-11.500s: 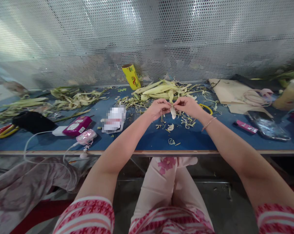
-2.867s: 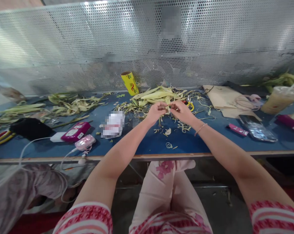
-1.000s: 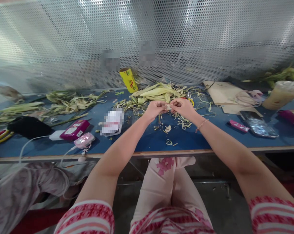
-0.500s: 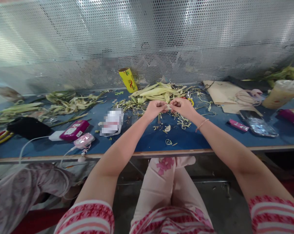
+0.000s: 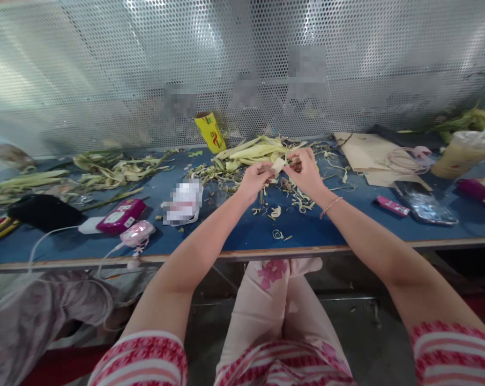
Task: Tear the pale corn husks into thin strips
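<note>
Step in hand looks like working a pale husk piece [image 5: 278, 165], small strip, up over the middle of the blue table [image 5: 242, 240]. Left hand [image 5: 255, 179] has thumb and fingers clamped on its left side. Right hand [image 5: 305, 170] at the right edge, fingers bent; can't tell if pinching or just touching. Husk pile [image 5: 262, 150] just beyond on the far side, yellow tube [image 5: 210, 132] far left of it, loose scraps [image 5: 276, 212] nearer. Next move probably calls for a light fingertip pinch from both sides, thin piece could tear
</note>
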The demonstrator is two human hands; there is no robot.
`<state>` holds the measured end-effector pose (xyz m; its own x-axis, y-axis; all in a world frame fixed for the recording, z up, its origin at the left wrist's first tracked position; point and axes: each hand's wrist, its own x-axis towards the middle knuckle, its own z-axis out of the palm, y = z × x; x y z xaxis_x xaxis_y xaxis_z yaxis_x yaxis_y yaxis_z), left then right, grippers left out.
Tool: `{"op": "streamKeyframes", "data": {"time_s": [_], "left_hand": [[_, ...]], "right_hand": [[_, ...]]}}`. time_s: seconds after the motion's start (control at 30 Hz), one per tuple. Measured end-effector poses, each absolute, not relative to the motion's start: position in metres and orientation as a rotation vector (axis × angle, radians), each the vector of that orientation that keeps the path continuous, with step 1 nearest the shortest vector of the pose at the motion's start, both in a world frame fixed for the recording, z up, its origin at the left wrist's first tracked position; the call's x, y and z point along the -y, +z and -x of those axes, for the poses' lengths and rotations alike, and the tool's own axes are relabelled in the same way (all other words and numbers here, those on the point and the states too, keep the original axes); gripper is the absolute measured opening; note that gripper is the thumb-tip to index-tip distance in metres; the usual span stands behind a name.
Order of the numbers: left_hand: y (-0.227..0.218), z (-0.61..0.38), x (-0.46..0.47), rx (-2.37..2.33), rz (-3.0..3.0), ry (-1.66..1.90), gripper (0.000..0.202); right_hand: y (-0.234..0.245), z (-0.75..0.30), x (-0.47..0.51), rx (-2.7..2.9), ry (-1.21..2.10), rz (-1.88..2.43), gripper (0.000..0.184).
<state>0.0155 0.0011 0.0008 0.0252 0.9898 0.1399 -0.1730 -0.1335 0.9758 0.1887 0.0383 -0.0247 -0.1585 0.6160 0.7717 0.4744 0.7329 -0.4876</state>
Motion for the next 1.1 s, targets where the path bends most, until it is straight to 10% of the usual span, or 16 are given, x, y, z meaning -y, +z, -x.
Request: {"op": "streamKeyframes", "data": {"time_s": [1.1], "left_hand": [[0.002, -0.016, 0.004, -0.858, -1.114, 1.304, 0.010]], "right_hand": [[-0.015, -0.187, -0.024, 2.035, -0.092, 0.684, 0.011]]}}
